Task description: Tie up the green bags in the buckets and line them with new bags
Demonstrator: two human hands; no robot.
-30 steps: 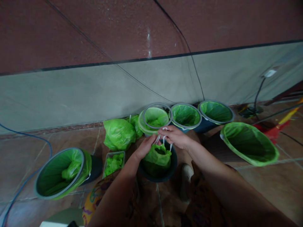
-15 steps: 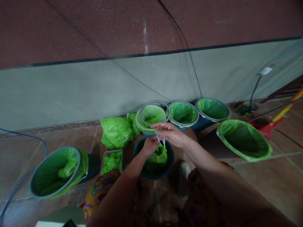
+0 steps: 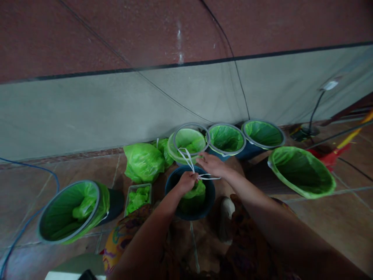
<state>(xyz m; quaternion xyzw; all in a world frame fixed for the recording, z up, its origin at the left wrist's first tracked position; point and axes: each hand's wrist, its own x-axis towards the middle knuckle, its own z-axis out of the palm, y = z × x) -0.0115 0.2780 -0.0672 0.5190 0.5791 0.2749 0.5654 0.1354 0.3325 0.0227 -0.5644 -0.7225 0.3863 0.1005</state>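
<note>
- The left hand (image 3: 188,182) has a narrow, closed grip on thin white drawstrings (image 3: 188,158), pinched just above the bunched mouth of a translucent green plastic bag (image 3: 194,194).
- The right hand (image 3: 213,164) is loosely open beside the loops; whether it touches a string, I cannot tell.
- One loop stands up toward the wall, the other reaches out under the right hand. A pinch close to the bag's neck, with both loops untwisted and an even, gentle pull, should suit such thin plastic.
- The bag sits inside a round dark blue bin (image 3: 212,202), its top below the hands; too low a pull could rub it on the rim.
- Behind the hands, a grey ring (image 3: 191,124) lies over a pale green-lined bin (image 3: 171,153), near enough to snag a loop.
- A pale shoe (image 3: 228,206) is just right of the blue bin, a clear rectangular tub (image 3: 150,194) to its left; upward looks the freest way.
</note>
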